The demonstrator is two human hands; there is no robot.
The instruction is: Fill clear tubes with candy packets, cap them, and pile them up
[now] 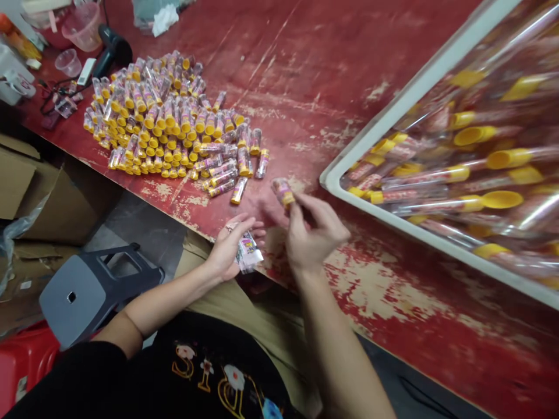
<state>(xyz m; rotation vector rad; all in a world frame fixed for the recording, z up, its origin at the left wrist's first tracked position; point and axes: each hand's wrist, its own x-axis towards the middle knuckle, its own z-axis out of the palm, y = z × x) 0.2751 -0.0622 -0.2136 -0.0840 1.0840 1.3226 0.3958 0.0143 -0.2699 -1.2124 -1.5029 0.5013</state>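
My right hand [315, 231] pinches a small clear tube [283, 192] with a yellow end and a printed purple-pink label, held above the table. Lower and to the left, my left hand [231, 247] is curled around some small printed clear plastic sleeves [248, 253]. How many sleeves it holds I cannot tell. Beyond both hands lies a large pile of similar tubes [174, 122], their yellow ends mostly facing me. A few tubes, such as a loose tube [239, 191], lie at the pile's near right edge.
At the right, a white-rimmed bin [419, 64] holds many long clear tubes with yellow ends. The worn red table [332, 52] has a hair dryer [114, 49] and pink basin [82, 26] at the far left. A grey stool [78, 297] and cardboard boxes [61, 203] stand below.
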